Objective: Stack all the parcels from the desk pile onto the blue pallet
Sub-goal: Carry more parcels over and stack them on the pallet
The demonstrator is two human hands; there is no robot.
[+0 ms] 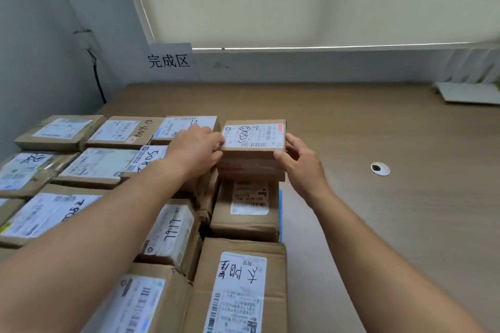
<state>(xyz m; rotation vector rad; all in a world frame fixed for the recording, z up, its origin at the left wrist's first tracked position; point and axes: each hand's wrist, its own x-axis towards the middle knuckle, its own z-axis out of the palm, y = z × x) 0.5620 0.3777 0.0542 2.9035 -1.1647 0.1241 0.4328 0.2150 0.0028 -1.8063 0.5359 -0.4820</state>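
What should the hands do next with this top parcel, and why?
Probably let go. The top parcel looks seated flat on the box below, edges roughly flush, with the left hand and right hand gripping its sides. Nothing visible needs squaring up.

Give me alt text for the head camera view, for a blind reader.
The left hand and right hand grip a parcel by its sides atop a stack. More labelled parcels lie in rows to its left; a blue pallet edge shows beside the stack.
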